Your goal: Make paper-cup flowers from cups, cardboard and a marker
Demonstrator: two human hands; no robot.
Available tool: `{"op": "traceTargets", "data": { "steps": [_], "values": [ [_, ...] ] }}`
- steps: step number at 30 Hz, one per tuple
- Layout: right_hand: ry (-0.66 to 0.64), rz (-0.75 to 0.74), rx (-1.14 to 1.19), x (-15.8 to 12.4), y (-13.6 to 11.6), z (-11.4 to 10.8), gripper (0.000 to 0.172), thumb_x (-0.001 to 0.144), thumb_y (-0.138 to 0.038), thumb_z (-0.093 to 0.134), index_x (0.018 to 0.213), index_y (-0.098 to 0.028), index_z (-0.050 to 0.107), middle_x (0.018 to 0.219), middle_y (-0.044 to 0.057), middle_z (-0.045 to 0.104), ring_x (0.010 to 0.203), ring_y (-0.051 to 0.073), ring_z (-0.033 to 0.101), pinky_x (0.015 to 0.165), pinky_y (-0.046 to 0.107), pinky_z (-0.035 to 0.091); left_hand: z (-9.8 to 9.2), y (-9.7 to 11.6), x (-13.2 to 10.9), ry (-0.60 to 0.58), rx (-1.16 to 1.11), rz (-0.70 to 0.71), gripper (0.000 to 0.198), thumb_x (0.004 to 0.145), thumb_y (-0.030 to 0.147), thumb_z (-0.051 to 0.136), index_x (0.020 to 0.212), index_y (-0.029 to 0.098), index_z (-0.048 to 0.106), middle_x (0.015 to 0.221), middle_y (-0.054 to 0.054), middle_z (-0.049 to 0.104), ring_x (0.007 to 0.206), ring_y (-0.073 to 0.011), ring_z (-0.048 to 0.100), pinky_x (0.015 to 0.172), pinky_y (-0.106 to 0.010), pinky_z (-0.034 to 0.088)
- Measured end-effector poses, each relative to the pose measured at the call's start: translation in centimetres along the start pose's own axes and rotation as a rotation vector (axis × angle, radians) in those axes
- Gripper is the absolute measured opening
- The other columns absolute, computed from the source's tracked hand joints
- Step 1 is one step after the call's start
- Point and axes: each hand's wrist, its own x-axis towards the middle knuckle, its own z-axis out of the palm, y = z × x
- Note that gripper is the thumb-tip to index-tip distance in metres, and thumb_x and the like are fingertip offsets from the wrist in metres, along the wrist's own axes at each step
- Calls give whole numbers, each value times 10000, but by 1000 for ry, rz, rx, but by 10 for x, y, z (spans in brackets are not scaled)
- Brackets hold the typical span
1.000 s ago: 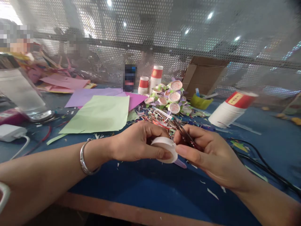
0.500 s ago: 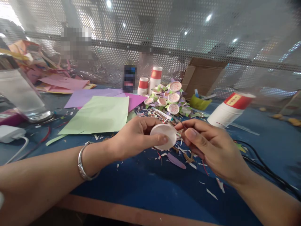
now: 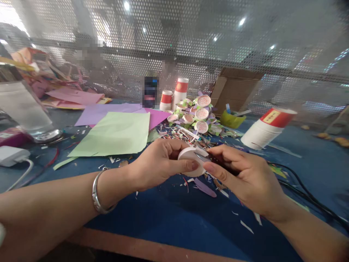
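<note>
My left hand (image 3: pixel 169 160) pinches a round white paper-cup base (image 3: pixel 191 171), thumb on its near face and fingers behind it. The base has a shallow raised rim. My right hand (image 3: pixel 240 174) is closed on what look like small scissors (image 3: pixel 202 157); a silver blade lies across the upper right of the cup base, touching its rim, and the handles are mostly hidden by my fingers. Beyond my hands stands a cluster of cup-base flowers (image 3: pixel 201 114) with red-patterned faces and green and purple paper leaves.
Paper scraps (image 3: pixel 204 187) litter the blue table (image 3: pixel 169 218). Green paper (image 3: pixel 114 133) and purple paper (image 3: pixel 106 112) lie left. A tilted stack of paper cups (image 3: pixel 263 131) and black cables (image 3: pixel 302 191) are right; a glass (image 3: pixel 32 112) stands left. Behind are a yellow-green holder (image 3: pixel 231 119) and cardboard (image 3: pixel 234 89).
My right hand has moved left and turned inward, bringing the silver blade onto the cup base. The base is slightly lower and tilted; my left hand keeps its pinch.
</note>
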Motion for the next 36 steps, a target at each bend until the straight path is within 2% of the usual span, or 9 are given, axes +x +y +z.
{"op": "traceTargets", "data": {
  "steps": [8, 15, 24, 31, 36],
  "values": [
    [18, -68, -83, -2, -5, -1, 122, 961, -325, 638, 951, -212, 681, 669, -40, 635, 547, 90, 529, 486, 170, 430, 2, 0, -1, 16, 15, -3, 125, 836, 201, 762, 891, 103, 708, 765, 1, 676, 704, -82, 608, 678, -201, 464],
    [23, -112, -147, -5, -7, -4, 158, 975, -329, 614, 881, -216, 674, 670, -29, 636, 539, 101, 523, 480, 185, 434, 3, 1, -2, 8, 12, 6, 113, 835, 183, 767, 804, 99, 698, 721, 4, 686, 668, -76, 617, 647, -184, 468],
    [-8, -46, -67, -3, -10, -5, 203, 963, -354, 632, 829, -212, 692, 658, -28, 624, 549, 97, 517, 481, 175, 434, -4, 7, 1, -105, -4, 9, 49, 849, 122, 745, 827, 84, 721, 714, 7, 684, 645, -51, 605, 625, -142, 473],
    [-35, 9, -45, -3, -8, -6, 222, 959, -387, 636, 849, -209, 713, 742, -12, 676, 578, 98, 543, 491, 177, 443, -6, 9, 3, -104, 46, 22, 50, 856, 118, 731, 832, 82, 707, 710, 10, 667, 641, -48, 592, 614, -132, 472],
    [-58, -3, -46, -3, -8, -7, 212, 967, -380, 634, 851, -223, 716, 713, -31, 661, 584, 93, 542, 507, 176, 433, -7, 9, 3, -137, 96, -23, 60, 861, 141, 725, 843, 91, 697, 742, -6, 691, 666, -63, 615, 618, -142, 486]
  ]
}}
